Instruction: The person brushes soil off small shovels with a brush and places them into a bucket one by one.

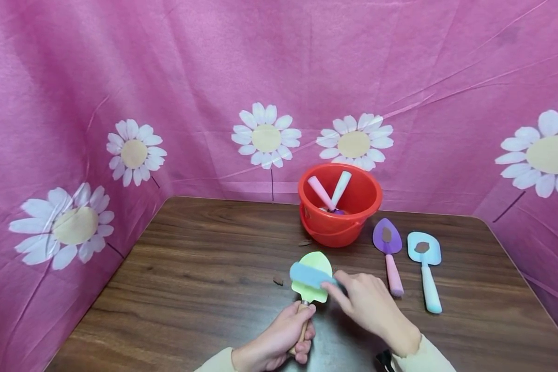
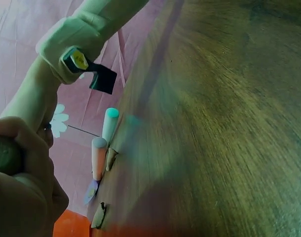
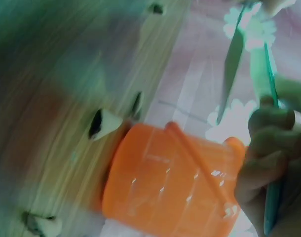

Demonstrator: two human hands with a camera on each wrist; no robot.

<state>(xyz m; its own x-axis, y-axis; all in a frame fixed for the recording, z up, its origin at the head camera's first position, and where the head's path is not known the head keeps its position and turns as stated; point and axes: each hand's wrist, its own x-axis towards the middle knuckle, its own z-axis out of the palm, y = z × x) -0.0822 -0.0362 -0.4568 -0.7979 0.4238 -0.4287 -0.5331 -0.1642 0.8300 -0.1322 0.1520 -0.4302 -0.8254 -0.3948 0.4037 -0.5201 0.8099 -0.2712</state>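
I see left hand (image 1: 285, 333), fingers clamped on green trowel (image 1: 318, 260); right hand (image 1: 371, 304), fingers clamped on blue tool (image 1: 308, 275) over trowel.

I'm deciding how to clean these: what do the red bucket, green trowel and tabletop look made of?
Red bucket: probably plastic; smooth, glossy, with bright highlights.
Green trowel: blade smooth, perhaps painted metal or plastic, given its even colour; handle likely wood, judging by its tan tone.
Tabletop: wood or printed laminate, slightly shiny, showing dark grain.
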